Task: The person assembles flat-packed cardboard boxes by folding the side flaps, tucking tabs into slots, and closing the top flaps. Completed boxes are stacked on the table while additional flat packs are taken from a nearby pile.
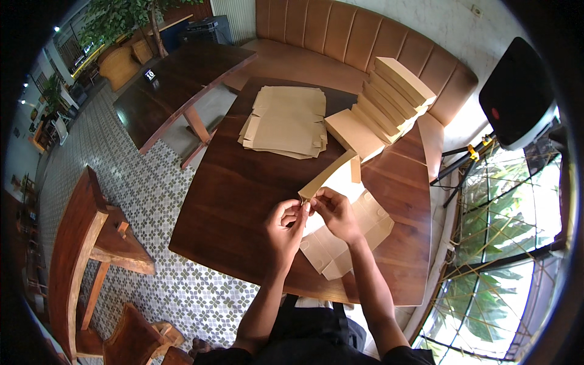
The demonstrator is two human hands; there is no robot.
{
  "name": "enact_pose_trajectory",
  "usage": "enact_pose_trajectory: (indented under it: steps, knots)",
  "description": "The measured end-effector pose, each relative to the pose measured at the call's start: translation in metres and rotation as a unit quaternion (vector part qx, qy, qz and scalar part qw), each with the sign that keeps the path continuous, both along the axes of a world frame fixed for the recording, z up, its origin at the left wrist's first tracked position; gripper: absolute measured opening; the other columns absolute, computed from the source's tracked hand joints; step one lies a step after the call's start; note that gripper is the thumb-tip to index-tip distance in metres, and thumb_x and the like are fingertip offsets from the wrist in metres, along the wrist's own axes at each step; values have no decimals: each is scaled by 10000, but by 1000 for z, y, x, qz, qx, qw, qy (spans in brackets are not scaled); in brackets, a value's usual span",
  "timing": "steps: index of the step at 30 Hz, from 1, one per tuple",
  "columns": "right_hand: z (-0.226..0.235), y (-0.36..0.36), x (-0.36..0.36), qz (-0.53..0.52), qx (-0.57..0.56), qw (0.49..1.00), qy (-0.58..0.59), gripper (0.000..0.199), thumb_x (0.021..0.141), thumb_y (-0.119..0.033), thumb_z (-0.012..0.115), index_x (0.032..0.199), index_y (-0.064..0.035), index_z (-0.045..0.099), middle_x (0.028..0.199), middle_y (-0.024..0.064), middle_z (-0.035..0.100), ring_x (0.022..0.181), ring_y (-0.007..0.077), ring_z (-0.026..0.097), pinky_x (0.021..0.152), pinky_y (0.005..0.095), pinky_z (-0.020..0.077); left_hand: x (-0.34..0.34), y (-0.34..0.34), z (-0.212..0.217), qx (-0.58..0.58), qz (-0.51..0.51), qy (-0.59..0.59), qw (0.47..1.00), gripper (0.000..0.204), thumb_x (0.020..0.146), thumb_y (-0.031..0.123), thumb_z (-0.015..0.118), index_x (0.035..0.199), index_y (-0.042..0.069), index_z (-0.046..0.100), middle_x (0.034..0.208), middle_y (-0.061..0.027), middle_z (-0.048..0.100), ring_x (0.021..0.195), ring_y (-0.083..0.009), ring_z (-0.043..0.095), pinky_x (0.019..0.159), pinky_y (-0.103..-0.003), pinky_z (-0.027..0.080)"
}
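Note:
A partly folded cardboard box (331,174) lies on the dark wooden table, brown outside and white inside. One long wall and a far corner stand up, while its flat lid panel (347,237) spreads toward me. At the near left corner of that wall, my left hand (286,228) pinches the cardboard between thumb and fingers. Right beside it, my right hand (333,213) grips the same corner, its fingertips almost meeting the left thumb. The small flap between the fingers is mostly hidden.
Flat unfolded box blanks (286,118) are piled at the table's far left. Several folded boxes (389,100) lean in a stack at the far right. The table (225,188) has curved edges. Beyond it runs a brown padded bench (340,42); a black speaker (514,94) stands at right.

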State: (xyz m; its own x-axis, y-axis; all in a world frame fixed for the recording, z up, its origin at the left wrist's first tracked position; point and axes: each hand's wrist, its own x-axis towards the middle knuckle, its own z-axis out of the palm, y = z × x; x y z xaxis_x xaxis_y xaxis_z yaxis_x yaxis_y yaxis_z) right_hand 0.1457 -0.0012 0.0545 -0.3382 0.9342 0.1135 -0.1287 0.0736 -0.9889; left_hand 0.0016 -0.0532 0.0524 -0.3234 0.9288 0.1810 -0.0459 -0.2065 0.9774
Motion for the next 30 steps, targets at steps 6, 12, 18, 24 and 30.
enact_pose_trajectory:
  steps: [6,12,18,24,30]
  knots:
    - [-10,-1,-27,-122,47,988,-86,89,1033,-37,637,1077,39,621,904,94,720,794,96,647,700,294,532,-3,10,3,49,71,174,981,168,948,62,783,1070,-18,698,928,-99,733,803,-134,728,666,-259,591]
    - [-8,-1,-36,-135,57,986,-85,109,1028,-29,645,1095,57,654,898,104,738,803,96,674,701,283,545,-10,20,3,96,115,251,956,171,917,31,788,1059,-16,708,939,-118,713,771,-177,731,645,-281,599]
    - [-13,11,-34,-66,43,996,-31,115,1041,-47,642,1098,51,656,897,71,721,781,92,643,681,266,523,-18,19,6,101,113,298,942,165,912,22,783,1055,-23,716,940,-130,714,767,-196,740,630,-286,605]
    - [-16,9,-37,-112,62,984,-121,174,1049,-108,646,1106,56,642,846,99,689,746,90,611,653,283,511,-18,20,9,68,79,282,954,159,935,53,762,1056,-40,717,961,-158,725,784,-235,766,655,-316,634]
    - [-13,5,-48,-146,77,977,-137,156,1042,-94,643,1083,51,682,819,106,724,718,105,634,661,294,532,-26,33,4,25,65,293,954,192,957,139,765,931,-33,686,828,-168,746,697,-245,764,607,-339,587]
